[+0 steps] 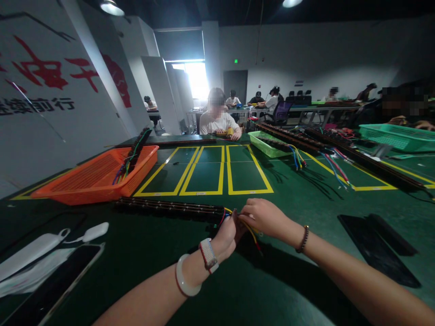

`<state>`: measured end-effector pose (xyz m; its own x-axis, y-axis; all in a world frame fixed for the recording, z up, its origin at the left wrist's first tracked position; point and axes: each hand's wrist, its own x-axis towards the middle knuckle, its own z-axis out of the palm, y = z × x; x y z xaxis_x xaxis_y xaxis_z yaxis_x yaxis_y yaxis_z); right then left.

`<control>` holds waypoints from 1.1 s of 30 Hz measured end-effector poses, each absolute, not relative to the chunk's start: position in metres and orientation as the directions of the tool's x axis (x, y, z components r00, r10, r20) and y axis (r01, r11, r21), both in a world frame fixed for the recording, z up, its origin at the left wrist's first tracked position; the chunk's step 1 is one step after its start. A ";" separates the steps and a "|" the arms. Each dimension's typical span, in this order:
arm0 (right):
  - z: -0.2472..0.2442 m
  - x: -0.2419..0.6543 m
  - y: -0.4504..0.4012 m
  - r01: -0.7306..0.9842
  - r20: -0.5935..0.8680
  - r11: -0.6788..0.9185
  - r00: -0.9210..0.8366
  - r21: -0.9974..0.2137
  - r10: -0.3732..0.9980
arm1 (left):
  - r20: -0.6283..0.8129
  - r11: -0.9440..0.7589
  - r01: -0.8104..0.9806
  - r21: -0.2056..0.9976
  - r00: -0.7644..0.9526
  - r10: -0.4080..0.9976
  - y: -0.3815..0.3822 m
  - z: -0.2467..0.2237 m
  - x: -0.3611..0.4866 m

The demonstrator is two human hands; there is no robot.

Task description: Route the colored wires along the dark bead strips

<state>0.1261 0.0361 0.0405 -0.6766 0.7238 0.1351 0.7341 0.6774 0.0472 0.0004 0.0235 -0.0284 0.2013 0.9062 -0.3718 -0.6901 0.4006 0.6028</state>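
A broad green table (146, 246) spreads before us, yellow tape (229, 172) marking out boxes on its surface. At the far edge, facing us, a person in a white top (217, 121) holds something yellow. Along the right part of the far edge, we see long dark strips (294, 139) in a pile, bundles of loose wire hanging from their ends. By the left edge sits an orange basket (84, 194), another strip (136, 151) propped inside it. A teal basket (397, 139) stands toward the far right corner, and a light green basket (270, 148) near the far edge, beside the pile. The black bar (170, 209) at our hands lies crosswise, from just in front of the orange basket to mid-table. Two flat black pieces (377, 249) lie toward the right edge; a dark phone-like slab (57, 290) occupies the near left corner, beside white items (34, 251). Our left hand (227, 234) and right hand (263, 218) meet at the bar's right end, fingers pinched on its colored wires (254, 237); we cannot tell which wire each grips. A pale watch (208, 256) circles our left wrist.
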 end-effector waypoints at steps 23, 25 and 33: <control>0.050 0.138 0.041 0.901 0.046 0.431 -0.433 0.040 0.900 | -0.270 0.366 -0.619 0.696 0.246 0.931 0.018 -0.028 0.000; 0.042 0.141 0.050 0.915 0.076 0.404 -0.404 0.013 0.912 | -0.238 0.356 -0.623 0.696 0.267 0.934 0.018 -0.028 -0.001; 0.015 0.141 0.069 0.916 0.046 0.401 -0.400 -0.005 0.915 | -0.293 0.377 -0.567 0.733 0.237 0.926 0.016 -0.021 -0.001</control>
